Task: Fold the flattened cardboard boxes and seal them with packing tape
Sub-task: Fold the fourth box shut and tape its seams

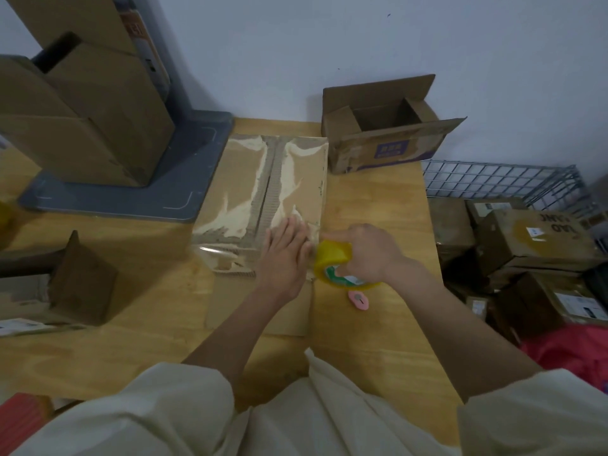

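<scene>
A folded cardboard box [243, 179] with torn paper and clear tape on its top stands in the middle of the wooden table [138, 340]. My left hand [284, 255] lies flat with straight fingers on the box's near right corner, pressing the top. Just right of it, my right hand [368, 251] grips a yellow roll of packing tape [334, 263] held at the box's right edge. A small pink cutter [359, 299] lies on the table below the roll.
An open box [378, 136] with a purple label stands at the back right. Tall cardboard boxes [88, 103] sit on a grey base [184, 172] at the back left. A dark box [82, 284] lies at left. Right of the table are a wire rack [500, 179] and stacked parcels [533, 245].
</scene>
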